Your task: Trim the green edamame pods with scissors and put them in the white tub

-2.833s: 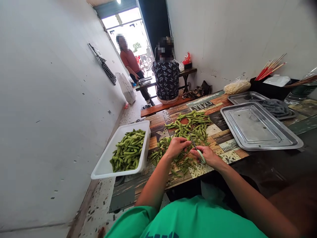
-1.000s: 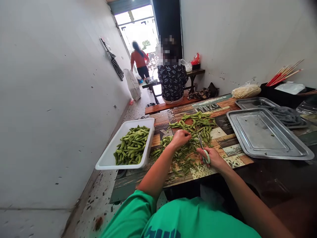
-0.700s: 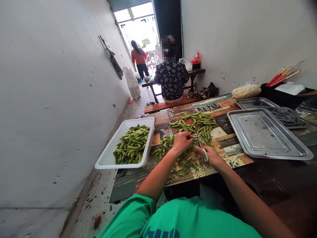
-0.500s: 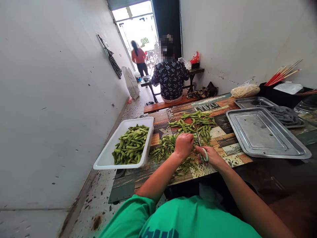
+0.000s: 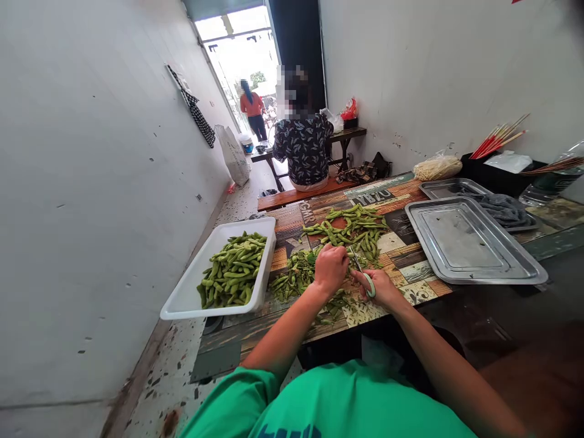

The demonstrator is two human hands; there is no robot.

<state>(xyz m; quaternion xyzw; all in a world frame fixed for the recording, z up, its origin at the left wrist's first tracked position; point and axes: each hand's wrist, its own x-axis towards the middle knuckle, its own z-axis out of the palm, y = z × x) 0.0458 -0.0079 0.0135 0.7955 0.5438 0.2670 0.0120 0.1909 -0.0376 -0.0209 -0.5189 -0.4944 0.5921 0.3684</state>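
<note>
My left hand [image 5: 331, 269] is closed above the table, with a bit of green pod [image 5: 350, 251] showing at its fingertips. In my right hand [image 5: 384, 289] are scissors [image 5: 370, 286] with pale green handles, their blades pointing up beside the left fingers. Behind both hands spreads a loose pile of green soybean pods [image 5: 351, 222]. Trimmed scraps and smaller pods [image 5: 296, 277] lie to the left of and under my left hand. A white plastic tub [image 5: 196, 298] full of pods [image 5: 235, 267] stands at the table's left edge.
To the right lie a metal tray [image 5: 474, 243], a grey cloth [image 5: 506, 210] on another tray, and a black box [image 5: 486, 169] with red-ended sticks. A plastic bottle [image 5: 554, 182] is at far right. One person [image 5: 303, 149] sits ahead; another [image 5: 252, 106] stands near the doorway.
The view has turned slightly right, so most things sit further left and more of the bottle shows. Both hands keep nearly the same place over the table, scissors still by the left fingers.
</note>
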